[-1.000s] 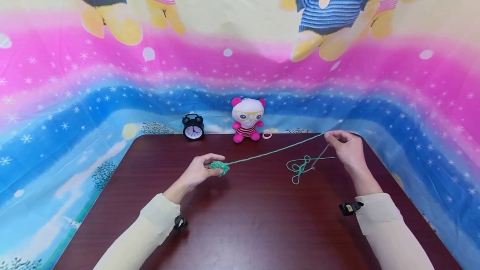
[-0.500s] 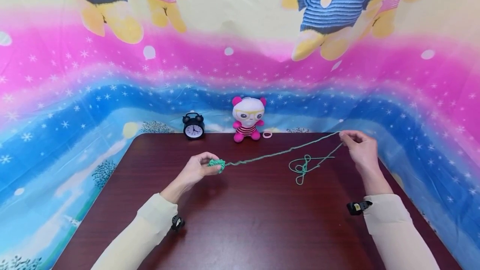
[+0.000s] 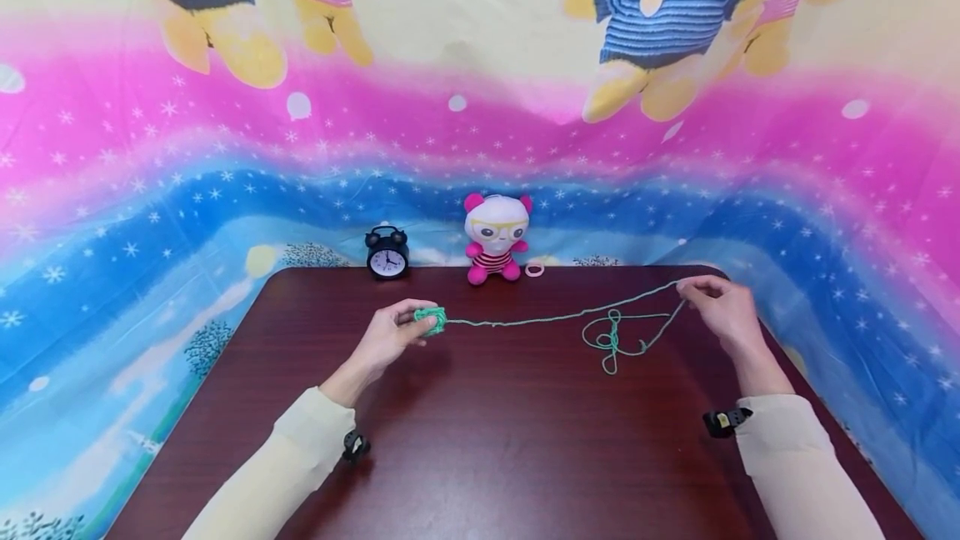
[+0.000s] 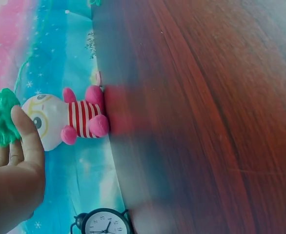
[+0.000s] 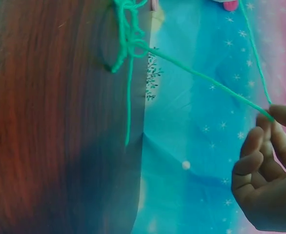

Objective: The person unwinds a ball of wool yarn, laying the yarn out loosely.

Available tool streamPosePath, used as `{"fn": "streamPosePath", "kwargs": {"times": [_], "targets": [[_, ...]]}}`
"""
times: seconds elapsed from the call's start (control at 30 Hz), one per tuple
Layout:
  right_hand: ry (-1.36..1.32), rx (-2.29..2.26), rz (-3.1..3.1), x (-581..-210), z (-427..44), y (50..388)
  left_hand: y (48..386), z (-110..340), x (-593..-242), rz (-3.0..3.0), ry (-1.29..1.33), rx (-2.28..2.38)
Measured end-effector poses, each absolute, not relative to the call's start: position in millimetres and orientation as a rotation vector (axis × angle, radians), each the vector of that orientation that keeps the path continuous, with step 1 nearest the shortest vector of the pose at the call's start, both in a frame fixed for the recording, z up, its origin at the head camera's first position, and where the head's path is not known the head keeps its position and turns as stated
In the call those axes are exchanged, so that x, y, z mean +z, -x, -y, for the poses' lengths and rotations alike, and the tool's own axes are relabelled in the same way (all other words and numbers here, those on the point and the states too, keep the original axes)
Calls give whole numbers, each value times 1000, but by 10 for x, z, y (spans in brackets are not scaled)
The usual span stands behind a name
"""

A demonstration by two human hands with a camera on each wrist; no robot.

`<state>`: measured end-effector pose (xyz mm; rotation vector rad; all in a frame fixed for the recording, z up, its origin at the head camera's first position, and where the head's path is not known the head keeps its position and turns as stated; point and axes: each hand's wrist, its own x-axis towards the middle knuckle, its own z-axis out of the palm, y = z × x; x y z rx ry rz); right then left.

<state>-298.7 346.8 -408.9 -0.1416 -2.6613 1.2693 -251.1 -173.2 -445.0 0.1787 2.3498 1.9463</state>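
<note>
My left hand holds a small wound bundle of green yarn between thumb and fingers, raised over the table. In the left wrist view the bundle shows thick strands between the fingertips. A strand of yarn runs from it, sagging slightly, across to my right hand, which pinches it between thumb and forefinger. From that pinch the yarn drops to a loose, looped tangle on the table. The right wrist view shows the pinched strand leading to the tangle, with one loose end.
At the back of the dark wooden table stand a black alarm clock and a pink and white plush toy. A small pale ring lies beside the toy. A patterned cloth hangs behind the table.
My right hand has moved right, then slightly down, still pinching the yarn. The taut strand now sags. My left hand has turned the bundle and shifted slightly left and up.
</note>
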Motion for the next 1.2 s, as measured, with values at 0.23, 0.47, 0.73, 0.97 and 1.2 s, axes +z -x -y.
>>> {"fn": "streamPosePath", "kwargs": {"times": [0.23,0.47,0.73,0.97,1.2], "targets": [[25,1192,2870,-4207,-3485,2993,2518,1692,-4440,-2233,-249,1991],[-24,1202,2971,-4301,-3465,2995,2509,1669,-4421,-2249,-297,1959],[-50,1226,2970,-4339,-3398,2991,2505,1647,-4406,-2337,-312,1896],[-122,1246,2939,-4337,-3254,2971,2504,1636,-4392,-2405,-288,1841],[-187,1299,2926,-4334,-3084,2955,2511,1619,-4381,-2408,-257,1827]]}}
